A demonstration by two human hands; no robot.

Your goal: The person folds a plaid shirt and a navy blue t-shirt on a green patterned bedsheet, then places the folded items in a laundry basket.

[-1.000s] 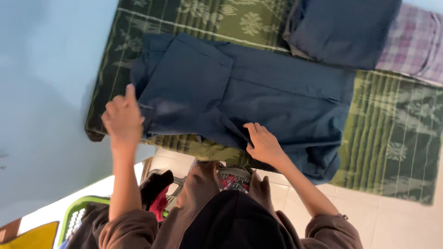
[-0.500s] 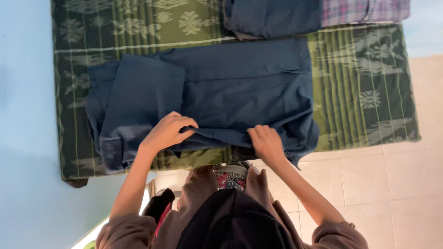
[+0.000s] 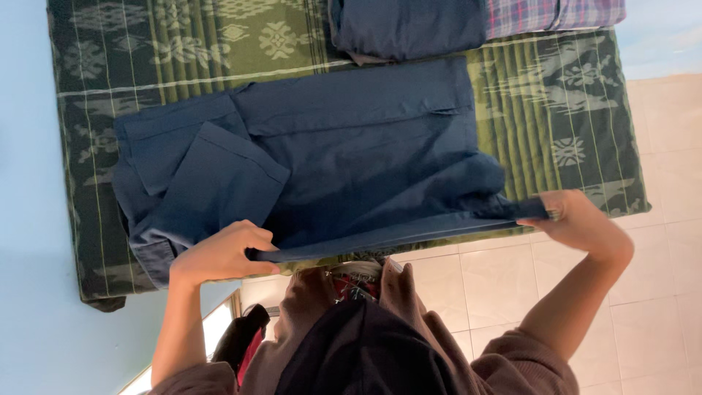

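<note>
A green woven mat with pale patterned bands and stripes point(image 3: 219, 44) covers most of the view, lying over a light blue surface point(image 3: 29, 219) on one side and reaching cream floor tiles point(image 3: 658, 146) on the other. Spread across the middle of the mat is a large dark navy cloth garment point(image 3: 365, 146), laid flat, with one sleeve or panel folded over itself at the left end and a seam running along its upper part. Its near edge is lifted off the mat and pulled taut into a straight line between the two hands.

At the top edge of the mat lies a folded dark navy piece of clothing point(image 3: 406, 25), just beside a folded purple and white checked cloth point(image 3: 556, 13); both are apart from the spread garment, though the navy one sits close to its upper edge.

The left hand point(image 3: 223, 252) is closed around the near edge of the spread garment at its left part, fingers curled over the cloth. The right hand point(image 3: 581, 219) is closed on the same edge at its right corner, pinching the fabric between thumb and fingers, the arm reaching out over the floor tiles.

Below, the person's brown sleeves and a dark front part of their clothing fill the bottom of the view.
</note>
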